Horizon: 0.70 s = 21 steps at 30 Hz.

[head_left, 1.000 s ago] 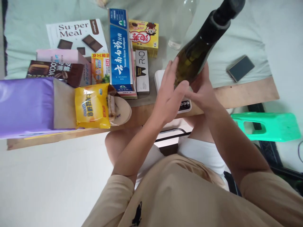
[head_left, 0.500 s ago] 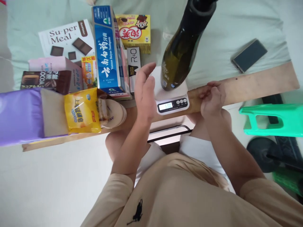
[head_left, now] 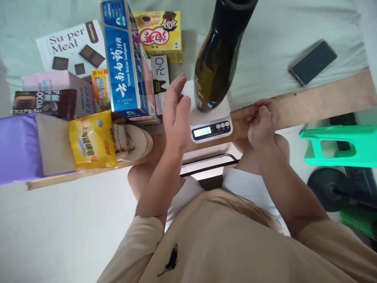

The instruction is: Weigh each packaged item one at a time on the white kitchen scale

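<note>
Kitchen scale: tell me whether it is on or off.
On. The kitchen scale shows lit digits on its display, with the dark bottle upright on it.

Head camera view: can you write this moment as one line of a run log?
dark green glass bottle: upright on white kitchen scale | left hand: open beside scale, apart | right hand: loosely curled, empty, on wooden board

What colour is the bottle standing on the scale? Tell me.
Dark olive green glass, black toward the neck; the bottle on the white scale shows best in the head view.
</note>
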Tool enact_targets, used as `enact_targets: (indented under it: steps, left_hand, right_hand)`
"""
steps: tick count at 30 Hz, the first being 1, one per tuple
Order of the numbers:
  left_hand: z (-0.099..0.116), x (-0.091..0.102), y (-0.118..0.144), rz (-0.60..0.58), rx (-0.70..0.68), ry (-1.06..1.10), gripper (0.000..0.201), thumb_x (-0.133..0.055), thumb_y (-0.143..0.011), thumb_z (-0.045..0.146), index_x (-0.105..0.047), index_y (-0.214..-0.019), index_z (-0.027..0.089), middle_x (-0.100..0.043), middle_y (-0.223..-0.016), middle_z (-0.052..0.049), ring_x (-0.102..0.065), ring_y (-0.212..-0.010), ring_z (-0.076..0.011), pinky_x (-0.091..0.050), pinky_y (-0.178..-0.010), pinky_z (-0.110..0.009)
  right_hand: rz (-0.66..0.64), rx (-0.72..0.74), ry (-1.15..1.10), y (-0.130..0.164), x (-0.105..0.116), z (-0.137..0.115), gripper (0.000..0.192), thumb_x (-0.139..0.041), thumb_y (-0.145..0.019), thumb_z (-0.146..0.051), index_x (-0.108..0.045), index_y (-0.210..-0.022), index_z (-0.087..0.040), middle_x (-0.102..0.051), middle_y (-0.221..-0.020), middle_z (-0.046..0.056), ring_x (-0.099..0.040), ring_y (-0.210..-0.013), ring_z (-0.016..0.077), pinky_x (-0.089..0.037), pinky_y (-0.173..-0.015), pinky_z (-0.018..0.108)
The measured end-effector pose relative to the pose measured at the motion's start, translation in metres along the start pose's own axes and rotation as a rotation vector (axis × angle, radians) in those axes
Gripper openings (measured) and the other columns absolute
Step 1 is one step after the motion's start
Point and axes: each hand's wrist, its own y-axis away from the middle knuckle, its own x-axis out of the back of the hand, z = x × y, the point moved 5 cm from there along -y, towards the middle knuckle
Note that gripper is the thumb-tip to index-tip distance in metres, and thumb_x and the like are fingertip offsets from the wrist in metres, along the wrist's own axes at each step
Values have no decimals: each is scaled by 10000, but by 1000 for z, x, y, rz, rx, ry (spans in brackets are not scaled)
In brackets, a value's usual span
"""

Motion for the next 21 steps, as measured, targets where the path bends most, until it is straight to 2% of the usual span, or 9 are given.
enact_targets:
  steps: [3,6,9,11,14,18,21]
  left_hand:
    - [4,-1,2,15,-9,-33,767,-636,-796,933,-667,-1306,361,-638,-1548,-2,-506,-1559,-313,-466,-1287,-468]
    - [4,-6,4,11,-27,-39,773,-608,-827,922,-626,-1359,361,-648,-1535,-23,-547,-1524,-314,-483,-1274,-503]
    - [3,-9,5,5,-38,-32,791,-590,-839,916,-597,-1382,341,-653,-1535,-39,-570,-1508,-315,-495,-1267,-528]
    - [2,-9,5,11,-31,-21,789,-604,-822,920,-595,-1376,358,-652,-1541,-26,-576,-1514,-306,-498,-1272,-503]
    - [0,-10,5,5,-10,-15,812,-612,-794,939,-601,-1367,363,-657,-1538,-30,-587,-1512,-314,-502,-1262,-487]
    - [0,-15,5,-24,-21,-14,836,-584,-794,956,-600,-1378,358,-656,-1540,-50,-590,-1503,-327,-499,-1245,-509]
    - [3,-17,5,-15,-34,7,825,-582,-795,955,-600,-1376,370,-645,-1553,-49,-587,-1502,-326,-494,-1241,-523]
  right_hand:
    - [10,12,-4,2,-4,-10,439,-566,-902,-731,-562,-962,-296,-459,-685,1,-494,-657,186,-410,-630,357]
    - [14,-3,-21,4,-6,-15,428,-601,-894,-708,-556,-940,-285,-464,-677,-4,-449,-635,173,-399,-633,357]
    - [19,-29,-46,6,-7,-19,412,-661,-864,-682,-564,-908,-284,-495,-667,-4,-426,-632,165,-393,-628,359]
    - [10,-39,-47,7,-8,-25,396,-686,-843,-665,-576,-881,-287,-516,-663,-4,-426,-625,160,-380,-609,354]
    - [-65,-31,-58,8,-15,-43,360,-673,-864,-625,-597,-878,-274,-532,-660,-10,-442,-595,143,-366,-575,335]
    - [-160,72,-84,4,-29,-83,286,-703,-885,-522,-637,-993,-265,-616,-798,-6,-562,-685,125,-479,-636,306]
    - [-273,145,-50,-2,-47,-106,350,-734,-869,-533,-630,-1132,-327,-662,-1077,3,-688,-952,147,-613,-814,322]
